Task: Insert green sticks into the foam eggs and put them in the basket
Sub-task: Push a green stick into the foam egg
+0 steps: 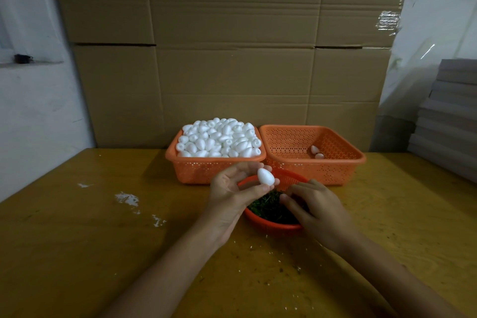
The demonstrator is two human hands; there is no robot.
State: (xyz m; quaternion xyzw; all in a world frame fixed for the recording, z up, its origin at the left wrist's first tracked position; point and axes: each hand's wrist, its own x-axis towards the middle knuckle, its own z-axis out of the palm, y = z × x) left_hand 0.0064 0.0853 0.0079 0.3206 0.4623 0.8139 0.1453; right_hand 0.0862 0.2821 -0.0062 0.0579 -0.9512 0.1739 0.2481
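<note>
Three orange baskets sit on the wooden table [77,240]. Two are rectangular and stand side by side, touching, at its far edge. The left rectangular basket [196,170] is heaped with white foam eggs [219,139], too many to count. The right rectangular basket [335,170] holds just two eggs [317,152], lying together near its middle. The third, a round basket [271,226], stands just in front of the pair and carries a tangle of green sticks [268,208].

The left hand [232,188] is raised over the round basket's far rim, palm up, and pinches a single foam egg [265,176] between thumb and fingertips. The right hand [317,209] hangs over the green sticks, fingers curled downward into them; whether it pinches a stick cannot be told.

White crumbs [127,199] are scattered toward the table's left edge. Cardboard boxes [232,59] stand behind the table, and a stack of grey boards [449,116] rises past its right edge.
</note>
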